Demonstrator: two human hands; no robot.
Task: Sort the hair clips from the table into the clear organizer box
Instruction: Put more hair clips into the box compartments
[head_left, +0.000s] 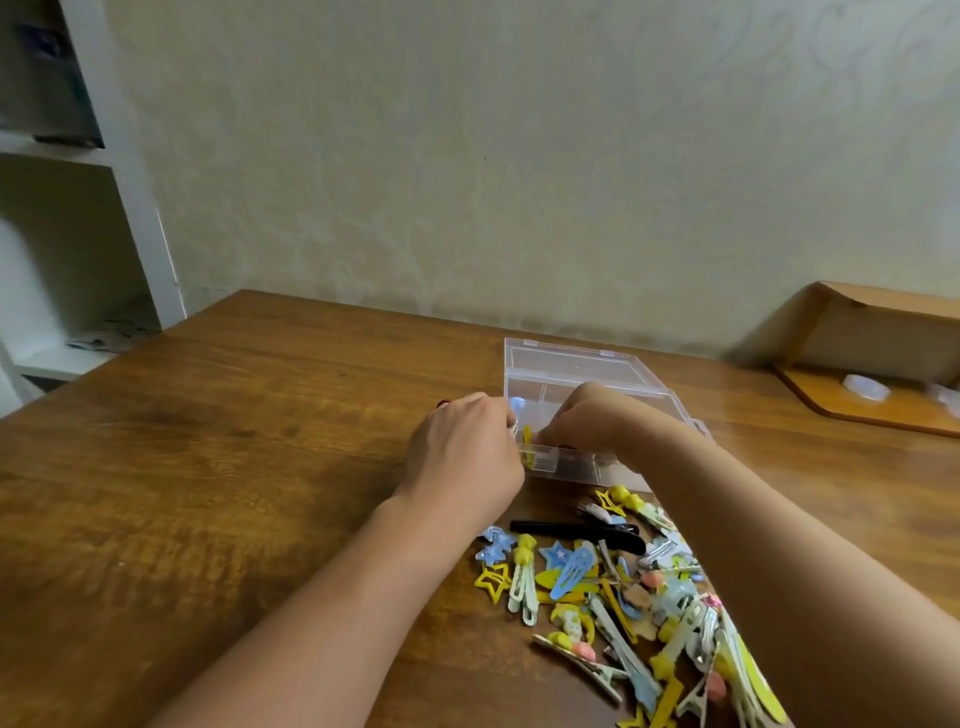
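Soft, dim, even indoor light leaves faint shadows on the wooden table (218, 467), with wide-angle bending at the edges and slight overall blur.

Both forearms are bare from the bottom edge of the view up to the wrists, with no sleeve showing on either. The left hand (464, 453) wears no ring, watch or bracelet that can be seen, and one fingertip at its far edge shows a small spot of red, likely nail polish. The right hand (587, 418) is likewise bare, without jewellery.
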